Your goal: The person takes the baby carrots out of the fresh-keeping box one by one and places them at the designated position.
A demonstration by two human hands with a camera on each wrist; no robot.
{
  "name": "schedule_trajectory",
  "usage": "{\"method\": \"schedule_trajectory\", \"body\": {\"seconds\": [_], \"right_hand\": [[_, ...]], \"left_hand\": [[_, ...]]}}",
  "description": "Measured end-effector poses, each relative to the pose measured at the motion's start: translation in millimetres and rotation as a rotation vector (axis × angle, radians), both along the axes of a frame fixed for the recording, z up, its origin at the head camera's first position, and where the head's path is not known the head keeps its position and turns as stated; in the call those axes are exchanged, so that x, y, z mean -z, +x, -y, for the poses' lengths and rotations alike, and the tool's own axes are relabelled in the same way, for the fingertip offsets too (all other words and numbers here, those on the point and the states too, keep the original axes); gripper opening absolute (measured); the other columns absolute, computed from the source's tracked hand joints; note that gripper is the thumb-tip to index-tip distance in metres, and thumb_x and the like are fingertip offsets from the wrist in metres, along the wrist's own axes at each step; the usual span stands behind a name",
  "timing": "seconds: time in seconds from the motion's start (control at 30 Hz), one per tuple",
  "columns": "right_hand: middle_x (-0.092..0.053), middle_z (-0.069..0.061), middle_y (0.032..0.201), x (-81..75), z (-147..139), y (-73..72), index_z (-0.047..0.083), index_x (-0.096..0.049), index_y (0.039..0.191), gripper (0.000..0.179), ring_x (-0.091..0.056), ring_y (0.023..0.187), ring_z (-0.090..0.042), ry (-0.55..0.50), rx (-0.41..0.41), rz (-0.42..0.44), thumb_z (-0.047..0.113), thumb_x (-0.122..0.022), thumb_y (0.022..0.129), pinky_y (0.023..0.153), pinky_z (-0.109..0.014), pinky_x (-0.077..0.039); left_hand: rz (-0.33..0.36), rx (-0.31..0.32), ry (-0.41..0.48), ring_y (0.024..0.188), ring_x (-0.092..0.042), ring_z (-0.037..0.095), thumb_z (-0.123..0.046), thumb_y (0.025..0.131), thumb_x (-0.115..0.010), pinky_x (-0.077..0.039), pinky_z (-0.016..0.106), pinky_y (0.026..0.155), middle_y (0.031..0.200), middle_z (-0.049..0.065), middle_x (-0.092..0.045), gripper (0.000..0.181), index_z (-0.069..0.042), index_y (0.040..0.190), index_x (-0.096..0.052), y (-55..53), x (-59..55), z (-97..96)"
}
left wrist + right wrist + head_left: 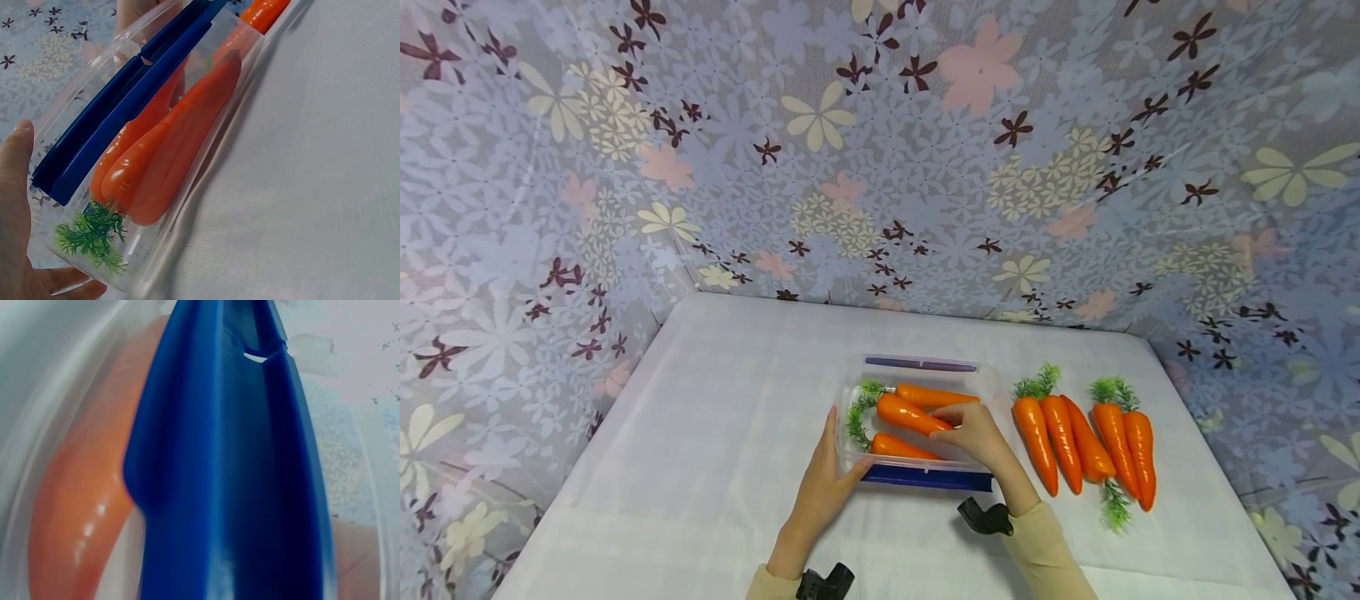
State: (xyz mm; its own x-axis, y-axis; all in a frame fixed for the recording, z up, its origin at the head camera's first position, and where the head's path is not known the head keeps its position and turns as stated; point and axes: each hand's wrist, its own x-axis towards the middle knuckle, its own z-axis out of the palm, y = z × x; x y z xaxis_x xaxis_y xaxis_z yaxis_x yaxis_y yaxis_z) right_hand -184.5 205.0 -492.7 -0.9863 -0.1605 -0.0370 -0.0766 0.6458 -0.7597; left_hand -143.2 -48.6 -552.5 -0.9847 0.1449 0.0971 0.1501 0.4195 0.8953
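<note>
A clear plastic box [992,379] with blue clips [925,477] stands on the white cloth, three orange carrots with green tops inside. My left hand [823,483] holds the box at its near left corner, thumb over the front rim and fingers along the left end. My right hand [973,429] reaches in over the right side and pinches the tapered end of the middle carrot [906,412]. The back carrot [936,395] and front carrot [898,447] lie on either side of it. The right wrist view shows mostly a blue clip [219,487]; the right fingertips are hidden there.
Right of the box, several more carrots [1060,429] lie side by side on the cloth, one turned with its green top toward me. A flowered fabric wall [925,208] rises behind the table [700,400] and along both sides.
</note>
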Motion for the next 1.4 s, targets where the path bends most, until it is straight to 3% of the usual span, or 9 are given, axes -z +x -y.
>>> {"method": "schedule_trajectory", "body": {"seconds": [0.47,0.63,0.97,1.1,1.2,1.27,1.4], "right_hand": [[-0.071,-0.022,0.102,-10.3,1,8.2,-0.005,-0.071,0.105,0.033,-0.067,0.085,-0.027,-0.017,0.087,-0.113,0.008,-0.078,0.076,0.071,-0.032,-0.059],[-0.071,-0.021,0.103,-20.5,-1,12.7,-0.003,-0.071,0.108,0.034,-0.069,0.086,-0.029,-0.069,0.12,-0.139,0.007,-0.078,0.076,0.071,-0.031,-0.059],[-0.07,-0.025,0.103,-43.1,-6,25.0,-0.007,-0.069,0.107,0.032,-0.069,0.089,-0.034,-0.163,0.156,-0.215,0.002,-0.076,0.077,0.073,-0.029,-0.059],[-0.07,-0.024,0.105,-49.8,-13,32.8,-0.005,-0.069,0.109,0.034,-0.067,0.096,-0.035,-0.149,0.223,-0.22,0.006,-0.076,0.078,0.077,-0.031,-0.059],[-0.07,-0.022,0.107,-54.1,-20,38.9,-0.003,-0.069,0.112,0.036,-0.067,0.099,-0.032,-0.132,0.304,-0.207,0.012,-0.076,0.08,0.078,-0.025,-0.058],[-0.07,-0.02,0.108,-56.2,-25,43.1,0.0,-0.069,0.113,0.037,-0.067,0.096,-0.025,-0.123,0.377,-0.201,0.016,-0.076,0.081,0.075,-0.019,-0.056],[-0.071,-0.02,0.105,-56.5,-38,49.1,0.003,-0.07,0.113,0.036,-0.059,0.081,0.004,-0.115,0.532,-0.226,0.019,-0.076,0.082,0.067,-0.008,-0.049]], "left_hand": [[-0.008,-0.006,-0.014,0.142,-0.028,0.037,-0.049,0.087,-0.063,-0.028,0.057,0.113,0.158,0.016,-0.021,0.094,-0.017,0.155,-0.007,-0.7,0.5,1.0],[-0.031,-0.014,-0.047,0.141,-0.031,0.038,-0.049,0.087,-0.062,-0.03,0.057,0.112,0.158,0.016,-0.022,0.093,-0.019,0.155,-0.006,-1.3,2.6,1.5],[-0.017,0.002,-0.019,0.142,-0.028,0.038,-0.049,0.086,-0.063,-0.027,0.057,0.113,0.158,0.016,-0.02,0.094,-0.021,0.155,-0.005,-0.2,1.8,-0.1],[-0.014,0.001,-0.02,0.143,-0.028,0.037,-0.049,0.087,-0.063,-0.027,0.057,0.114,0.158,0.016,-0.02,0.094,-0.022,0.155,-0.005,0.0,1.9,-0.3],[-0.026,-0.002,-0.034,0.141,-0.03,0.038,-0.049,0.087,-0.063,-0.029,0.057,0.112,0.158,0.017,-0.021,0.093,-0.021,0.155,-0.005,-0.2,2.5,-0.4],[-0.031,-0.004,-0.04,0.141,-0.031,0.039,-0.049,0.087,-0.063,-0.029,0.057,0.112,0.157,0.018,-0.022,0.093,-0.02,0.155,-0.005,-0.2,2.4,-0.3],[-0.036,-0.005,-0.046,0.141,-0.031,0.039,-0.049,0.087,-0.063,-0.03,0.057,0.112,0.157,0.019,-0.022,0.094,-0.02,0.155,-0.005,-0.5,2.4,0.1]]}}
